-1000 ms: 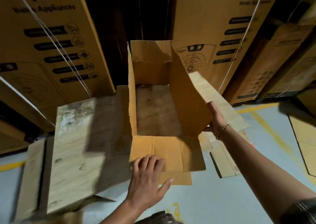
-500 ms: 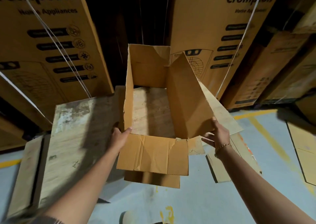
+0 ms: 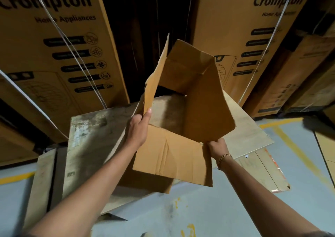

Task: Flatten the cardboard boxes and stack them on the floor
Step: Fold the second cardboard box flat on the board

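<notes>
Head view: cardboard box (image 3: 204, 110) held in mid-air, skewed out of square, above flat cardboard sheets (image 3: 87, 146) on the floor (image 3: 217, 209).
Left hand (image 3: 138, 128) pinching the lower edge of the left wall, digits either side; right hand (image 3: 216, 147) clamped on the near right corner, fingers mostly hidden behind the panel; looks light and thin, stiff across panels, floppy at creases, near flap wrinkled, so probably tears if yanked; best taken at opposite corner creases and pushed diagonally; open at both ends, mouth facing up toward the camera; long axis running away from the person, leaning slightly right; printed cartons (image 3: 54, 37) stacked behind.
</notes>
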Demonstrator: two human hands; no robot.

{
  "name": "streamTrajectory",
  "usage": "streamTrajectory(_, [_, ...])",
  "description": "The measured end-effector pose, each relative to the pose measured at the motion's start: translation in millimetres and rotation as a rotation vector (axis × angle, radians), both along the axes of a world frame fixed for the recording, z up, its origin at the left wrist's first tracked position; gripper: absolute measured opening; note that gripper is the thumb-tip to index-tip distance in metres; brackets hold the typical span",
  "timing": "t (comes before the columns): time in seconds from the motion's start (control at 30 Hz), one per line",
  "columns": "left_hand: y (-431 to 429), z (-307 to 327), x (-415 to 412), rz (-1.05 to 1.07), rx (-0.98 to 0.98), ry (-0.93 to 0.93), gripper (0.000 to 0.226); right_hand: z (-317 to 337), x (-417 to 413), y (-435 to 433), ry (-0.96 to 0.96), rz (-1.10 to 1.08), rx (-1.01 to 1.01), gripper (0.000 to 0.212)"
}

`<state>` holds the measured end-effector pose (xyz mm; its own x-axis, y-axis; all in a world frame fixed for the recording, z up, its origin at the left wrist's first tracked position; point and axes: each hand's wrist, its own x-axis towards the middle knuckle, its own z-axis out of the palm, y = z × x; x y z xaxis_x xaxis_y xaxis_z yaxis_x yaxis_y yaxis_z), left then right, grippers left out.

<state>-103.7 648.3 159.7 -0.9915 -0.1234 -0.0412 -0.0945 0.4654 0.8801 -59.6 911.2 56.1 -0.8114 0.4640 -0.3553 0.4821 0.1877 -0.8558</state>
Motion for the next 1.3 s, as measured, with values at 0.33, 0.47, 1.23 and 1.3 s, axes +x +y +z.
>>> streamTrajectory(0.33, [46.8,25.3,-3.4,-0.565,-0.434,0.452,0.054,-16.3,-12.7,-32.1,-0.18,0.024,-0.149,0.012])
streamTrajectory(0.47, [70.3,-17.4,-5.3,-0.747,-0.731,0.381,0.057,-19.7,22.0,-18.2,-0.114,-0.118,-0.282,0.036])
streamTrajectory(1.23, [-97.9,-72.0,-86.0,-0.899,-1.014,0.294,0.117,46.8,-1.5,-70.8,-0.064,0.676,1.227,0.096])
streamTrajectory(1.3, [-95.6,-78.0,-83.4,-0.875,-1.008,0.335,0.112,45.8,-5.8,-71.6,-0.058,0.684,1.238,0.089])
